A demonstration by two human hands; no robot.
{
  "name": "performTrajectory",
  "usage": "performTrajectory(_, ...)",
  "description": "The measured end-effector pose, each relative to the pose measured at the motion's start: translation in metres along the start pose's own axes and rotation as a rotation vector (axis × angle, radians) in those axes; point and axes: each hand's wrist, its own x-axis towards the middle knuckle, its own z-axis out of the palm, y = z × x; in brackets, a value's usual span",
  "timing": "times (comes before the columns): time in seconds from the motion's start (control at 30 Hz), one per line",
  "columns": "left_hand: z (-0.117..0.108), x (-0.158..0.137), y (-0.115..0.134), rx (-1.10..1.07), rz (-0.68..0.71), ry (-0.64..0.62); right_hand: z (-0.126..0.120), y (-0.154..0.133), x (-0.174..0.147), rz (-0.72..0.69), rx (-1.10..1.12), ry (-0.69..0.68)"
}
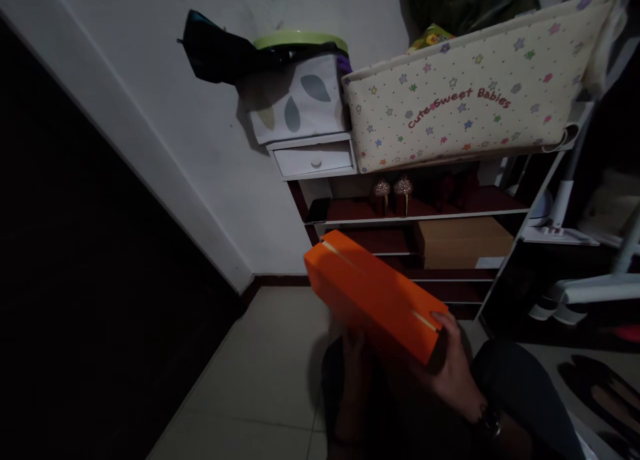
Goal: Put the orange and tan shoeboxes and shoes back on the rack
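Right grip (453,367) clasps the near end of the orange box (373,293); left grip (354,347) supports it underneath, its hold unclear. Shoe shelf (425,217) beyond.

We cannot see most of our left hand (354,353), because the orange box (373,293) covers it and the light is dim. Our right hand (453,370) holds the near end of the box, but its palm is hidden behind it. The whole left side is too dark to tell, and the star bin (465,107) is cut off at the top right.
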Motion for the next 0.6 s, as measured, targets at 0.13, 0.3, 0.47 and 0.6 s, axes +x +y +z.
performTrajectory(0.13, -0.01, -0.006, 0.004, 0.211, 0.021, 0.115, 0.011, 0.003, 0.011, 0.39, 0.305, 0.136)
performTrajectory(0.3, 0.001, -0.001, 0.004, 0.411, 0.105, 0.074, 0.026, 0.011, 0.023, 0.786, 0.75, 0.267)
performTrajectory(0.47, 0.019, 0.006, 0.019, 0.414, 0.153, -0.088, 0.038, 0.017, 0.028, 0.89, 0.883, 0.375)
performTrajectory(0.6, 0.017, 0.018, 0.03, 0.416, 0.201, -0.151, 0.051, 0.002, 0.042, 0.898, 0.928, 0.432)
